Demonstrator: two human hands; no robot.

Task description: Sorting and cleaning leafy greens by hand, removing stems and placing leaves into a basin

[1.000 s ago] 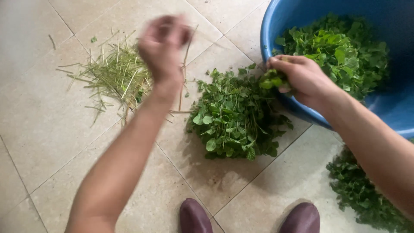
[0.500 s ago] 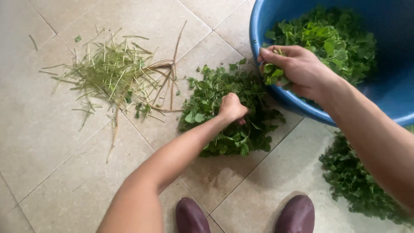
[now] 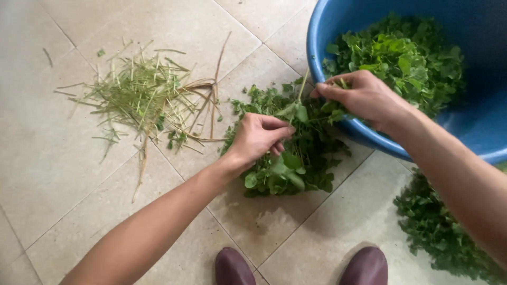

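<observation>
On a beige tiled floor point(image 3: 63, 174), a round blue plastic basin point(image 3: 475, 132) sits at upper right, holding a heap of green leafy sprigs point(image 3: 401, 58). Both hands work at its rim: the right hand point(image 3: 364, 97) pinches a leafy sprig point(image 3: 303, 108) by its stem just at the basin's edge, while the left hand point(image 3: 259, 138) closes its fingers on the same sprig's leaves above a floor pile of picked greens point(image 3: 296, 163). Bare stalks point(image 3: 142, 95) lie scattered to the left. More greens point(image 3: 443, 232) lie lower right, near two dark maroon shoes point(image 3: 232, 266).
</observation>
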